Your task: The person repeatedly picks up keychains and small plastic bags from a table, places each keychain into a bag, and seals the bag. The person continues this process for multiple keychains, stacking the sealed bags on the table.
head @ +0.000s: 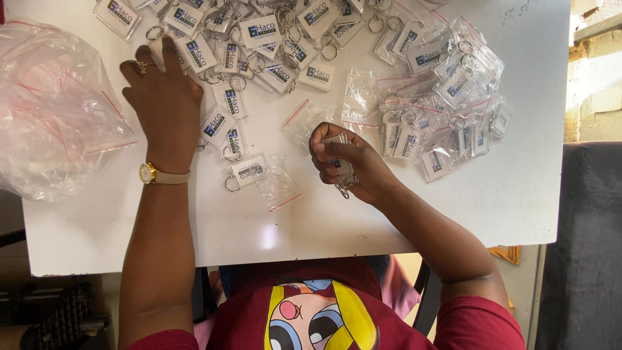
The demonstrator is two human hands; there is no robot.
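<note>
While keyring (339, 170) sits in right hand (353, 165), left hand (165, 97) reaches.

White table (518, 194), dark chair (583, 246) at right, sunlit wall (596, 84) beyond

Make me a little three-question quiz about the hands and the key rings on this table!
1. True or false: the right hand holds a clear rectangular plastic key ring.
2. Where does the left hand rest? A) on the loose key rings pile B) on the big crumpled clear plastic bag
3. Which side of the white table has the key rings already in small clear bags?

Key: 1 true; 2 A; 3 the right side.
</note>
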